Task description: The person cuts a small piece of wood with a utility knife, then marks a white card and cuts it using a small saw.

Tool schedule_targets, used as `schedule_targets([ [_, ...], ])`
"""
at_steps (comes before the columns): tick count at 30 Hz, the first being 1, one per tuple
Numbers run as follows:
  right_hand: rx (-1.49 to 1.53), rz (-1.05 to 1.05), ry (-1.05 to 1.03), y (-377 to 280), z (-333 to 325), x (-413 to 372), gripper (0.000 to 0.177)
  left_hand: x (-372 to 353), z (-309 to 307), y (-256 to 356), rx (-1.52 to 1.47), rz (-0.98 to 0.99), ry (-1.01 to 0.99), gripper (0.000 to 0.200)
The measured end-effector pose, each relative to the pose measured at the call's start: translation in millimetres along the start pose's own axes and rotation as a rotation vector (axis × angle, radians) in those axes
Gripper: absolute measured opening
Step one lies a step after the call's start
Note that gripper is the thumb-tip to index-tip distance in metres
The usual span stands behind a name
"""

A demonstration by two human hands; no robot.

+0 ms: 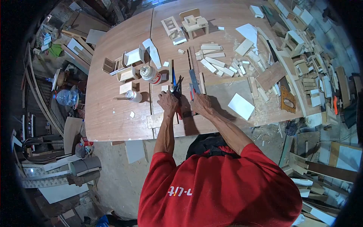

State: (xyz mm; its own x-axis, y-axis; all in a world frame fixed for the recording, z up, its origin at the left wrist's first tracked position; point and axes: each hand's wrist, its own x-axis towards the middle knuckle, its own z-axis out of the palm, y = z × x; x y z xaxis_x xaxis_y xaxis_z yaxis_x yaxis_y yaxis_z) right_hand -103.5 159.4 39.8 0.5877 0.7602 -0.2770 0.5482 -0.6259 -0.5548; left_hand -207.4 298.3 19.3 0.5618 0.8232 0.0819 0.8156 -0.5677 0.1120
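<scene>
In the head view, the left hand (168, 102) is closed in a fist around a red-handled tool (177, 90), whose dark tip sticks out just beyond the knuckles. Just beside it, the right hand (200, 104) lies curled over the near end of a dark bar (194, 81); whether it grips or only presses cannot be told. A white glue bottle (150, 74) stands beyond the left hand, to its left. Loose wood strips (215, 62) lie beyond the right hand, with a white card (241, 106) near its right.
</scene>
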Motion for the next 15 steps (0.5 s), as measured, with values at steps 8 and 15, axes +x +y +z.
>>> schedule_targets([
  [8,0.077,0.009,-0.01,-3,-2,3,0.038,3,15,-11,-0.071,-0.023,0.09,0.021],
  [15,0.065,-0.008,0.045,1,3,5,0.041,-10,5,3,-0.08,0.023,0.022,0.021],
])
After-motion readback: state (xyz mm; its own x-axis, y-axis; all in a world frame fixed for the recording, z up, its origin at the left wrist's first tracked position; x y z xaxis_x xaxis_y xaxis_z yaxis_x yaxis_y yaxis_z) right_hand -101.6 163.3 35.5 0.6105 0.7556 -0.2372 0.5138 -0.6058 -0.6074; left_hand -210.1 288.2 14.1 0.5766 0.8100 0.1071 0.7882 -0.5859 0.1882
